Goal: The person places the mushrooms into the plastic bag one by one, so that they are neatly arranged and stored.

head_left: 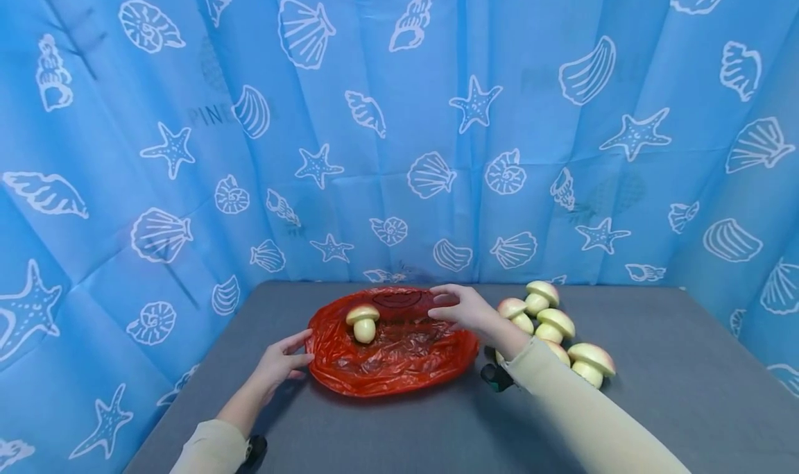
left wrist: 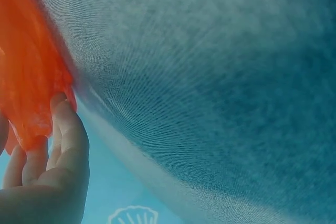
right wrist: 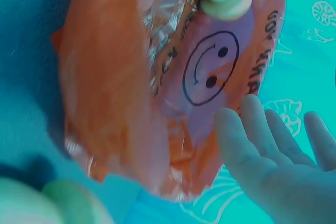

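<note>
A red plastic bag [head_left: 399, 373] lies spread on the grey table with its mouth opened wide. Inside it, toward the left, is a toy mushroom [head_left: 363, 323] with a pale yellow cap. My left hand [head_left: 279, 364] is at the bag's left rim, its extended fingers [left wrist: 69, 124] against the red plastic. Over the bag's right rim is my right hand [head_left: 460, 311], fingers spread and holding nothing. In the right wrist view, a printed smiley face [right wrist: 211, 68] shows on the bag between that hand and the mushroom.
Several more toy mushrooms [head_left: 589, 363] stand grouped to the right of the bag, partly hidden behind my right forearm. A blue curtain [head_left: 399, 203] with white shell and starfish prints hangs behind the grey table [head_left: 674, 391] and along its sides.
</note>
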A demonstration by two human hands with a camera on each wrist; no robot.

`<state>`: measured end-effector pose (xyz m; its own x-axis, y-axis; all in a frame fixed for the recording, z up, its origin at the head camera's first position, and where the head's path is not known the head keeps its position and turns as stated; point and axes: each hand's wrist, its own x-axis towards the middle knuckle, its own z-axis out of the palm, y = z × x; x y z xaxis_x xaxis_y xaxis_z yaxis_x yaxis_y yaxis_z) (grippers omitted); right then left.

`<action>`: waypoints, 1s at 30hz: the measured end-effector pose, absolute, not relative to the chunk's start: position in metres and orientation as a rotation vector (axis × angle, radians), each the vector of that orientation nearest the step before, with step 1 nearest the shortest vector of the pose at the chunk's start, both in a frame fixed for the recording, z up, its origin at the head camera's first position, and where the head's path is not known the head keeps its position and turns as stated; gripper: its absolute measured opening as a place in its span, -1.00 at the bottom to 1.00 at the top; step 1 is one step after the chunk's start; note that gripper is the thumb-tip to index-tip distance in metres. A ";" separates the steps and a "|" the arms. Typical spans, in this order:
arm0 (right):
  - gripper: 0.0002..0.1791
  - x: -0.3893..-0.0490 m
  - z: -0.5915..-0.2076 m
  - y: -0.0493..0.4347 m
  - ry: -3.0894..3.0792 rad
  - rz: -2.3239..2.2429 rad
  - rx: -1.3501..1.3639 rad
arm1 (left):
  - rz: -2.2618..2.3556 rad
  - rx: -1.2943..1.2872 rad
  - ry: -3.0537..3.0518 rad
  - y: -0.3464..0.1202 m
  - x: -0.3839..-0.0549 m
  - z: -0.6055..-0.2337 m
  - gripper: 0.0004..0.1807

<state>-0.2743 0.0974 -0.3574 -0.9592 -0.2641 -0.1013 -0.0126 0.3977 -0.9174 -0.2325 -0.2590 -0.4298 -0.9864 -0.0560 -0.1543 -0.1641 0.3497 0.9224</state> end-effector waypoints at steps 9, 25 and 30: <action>-0.40 -0.266 -0.348 0.126 2.437 -1.602 -0.291 | 1.741 -0.211 2.502 -0.257 -0.232 -0.427 -0.42; -0.34 -0.254 -0.334 0.175 2.499 -1.577 -0.363 | 1.744 -0.149 2.496 -0.257 -0.246 -0.416 -0.45; -0.30 -0.253 -0.335 0.193 2.540 -1.527 -0.362 | 1.756 -0.159 2.481 -0.256 -0.251 -0.417 -0.45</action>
<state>-0.2534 0.1928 -0.3352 -0.9587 -0.2844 -0.0086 -0.1258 0.4508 -0.8837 -0.2512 -0.2563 -0.4168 -0.9898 -0.0287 -0.1398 -0.1414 0.3304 0.9332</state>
